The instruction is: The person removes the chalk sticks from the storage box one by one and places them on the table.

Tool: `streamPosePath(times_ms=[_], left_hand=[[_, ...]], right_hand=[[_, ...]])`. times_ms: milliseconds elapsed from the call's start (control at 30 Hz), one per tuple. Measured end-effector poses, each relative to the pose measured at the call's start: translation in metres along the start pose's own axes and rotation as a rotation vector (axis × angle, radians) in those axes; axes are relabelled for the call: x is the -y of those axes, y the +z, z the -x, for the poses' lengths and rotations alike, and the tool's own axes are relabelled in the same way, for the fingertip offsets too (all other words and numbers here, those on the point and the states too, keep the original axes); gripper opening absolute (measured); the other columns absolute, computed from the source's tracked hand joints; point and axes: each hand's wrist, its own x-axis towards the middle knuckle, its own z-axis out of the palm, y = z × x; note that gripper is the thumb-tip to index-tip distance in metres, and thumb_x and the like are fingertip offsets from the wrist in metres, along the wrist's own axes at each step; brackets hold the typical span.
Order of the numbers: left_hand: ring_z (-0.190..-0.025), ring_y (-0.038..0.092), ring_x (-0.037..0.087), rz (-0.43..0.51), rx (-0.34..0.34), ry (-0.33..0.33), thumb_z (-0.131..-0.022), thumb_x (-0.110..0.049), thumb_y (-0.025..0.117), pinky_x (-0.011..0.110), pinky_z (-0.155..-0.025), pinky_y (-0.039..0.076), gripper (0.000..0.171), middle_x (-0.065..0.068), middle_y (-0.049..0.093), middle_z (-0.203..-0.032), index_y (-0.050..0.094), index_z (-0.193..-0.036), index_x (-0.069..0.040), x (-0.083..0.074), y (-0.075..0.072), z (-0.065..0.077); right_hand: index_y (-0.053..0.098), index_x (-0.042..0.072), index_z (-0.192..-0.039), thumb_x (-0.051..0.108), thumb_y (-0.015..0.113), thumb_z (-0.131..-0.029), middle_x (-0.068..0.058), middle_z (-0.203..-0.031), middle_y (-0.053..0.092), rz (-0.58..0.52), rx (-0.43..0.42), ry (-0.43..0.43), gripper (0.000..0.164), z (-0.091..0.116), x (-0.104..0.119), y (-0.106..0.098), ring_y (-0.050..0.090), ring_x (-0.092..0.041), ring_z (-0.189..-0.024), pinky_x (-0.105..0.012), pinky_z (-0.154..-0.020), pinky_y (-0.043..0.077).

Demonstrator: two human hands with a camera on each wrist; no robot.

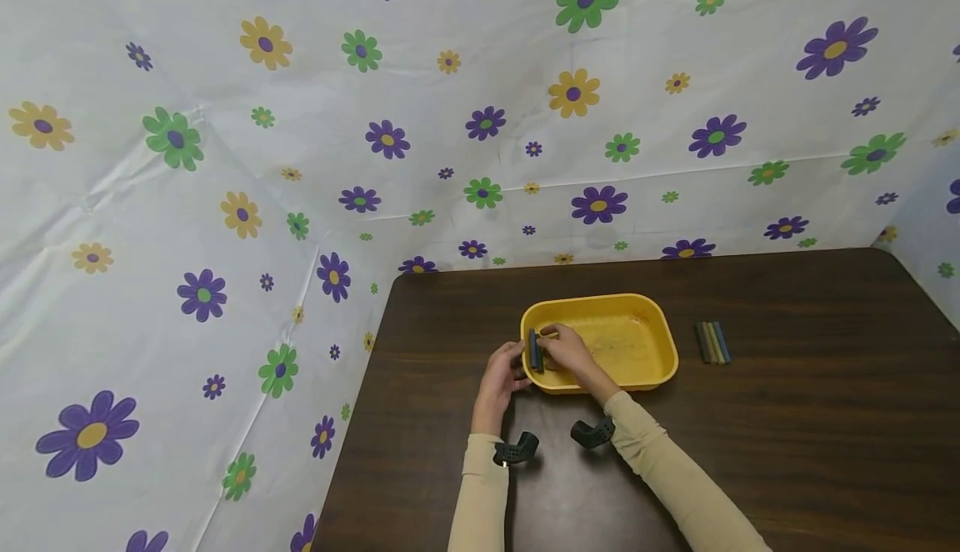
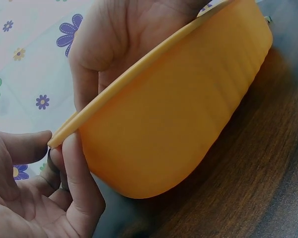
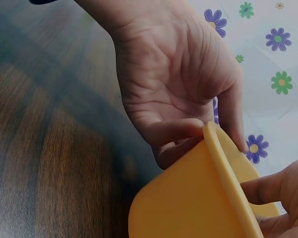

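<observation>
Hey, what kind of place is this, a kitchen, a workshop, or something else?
Probably a makeshift recording booth, not a kitchen: flowered plastic sheeting hangs as walls behind a dark wooden table that carries only a yellow tub and a few crayon-like sticks.

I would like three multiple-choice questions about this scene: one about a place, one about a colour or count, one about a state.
1. Where do the loose sticks lie?
A. inside the tub
B. on the table right of the tub
C. on the wall

2. What colour is the tub?
A. yellow
B. red
C. white

3. What is the left hand doing?
A. lying flat on the table
B. holding dark sticks at the tub's left rim
C. hidden from view

Answers: 1 B, they lie on the wood beside the tub; 2 A, its walls are yellow; 3 B, the fingers curl round the sticks, with the right hand close by.
</observation>
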Motion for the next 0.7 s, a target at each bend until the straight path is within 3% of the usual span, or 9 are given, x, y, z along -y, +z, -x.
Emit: streamPosePath(times_ms=[333,700], left_hand=[[-0.068,0.06,0.012,0.006,0.007,0.005,-0.105,-0.029,0.06,0.025,-0.059,0.052,0.019,0.005,0.06,-0.102,0.062,-0.097,-0.012,0.0008,0.0,0.0001],[-0.065,0.061,0.01,0.019,0.023,0.013,-0.107,-0.028,0.059,0.023,-0.058,0.052,0.019,0.003,0.059,-0.099,0.062,-0.099,-0.011,-0.0003,0.0012,0.0026]], right_hand=[[0.052,-0.009,-0.136,0.011,0.063,-0.102,-0.024,-0.115,0.062,0.038,-0.024,0.005,0.041,-0.0023,0.0012,0.0035,0.065,-0.03,-0.096,-0.036,-0.075,0.056],[0.05,-0.014,-0.134,-0.004,0.068,-0.09,-0.033,-0.118,0.064,0.066,-0.028,-0.094,0.049,-0.0016,-0.0003,0.002,0.067,-0.039,-0.101,-0.04,-0.076,0.057]])
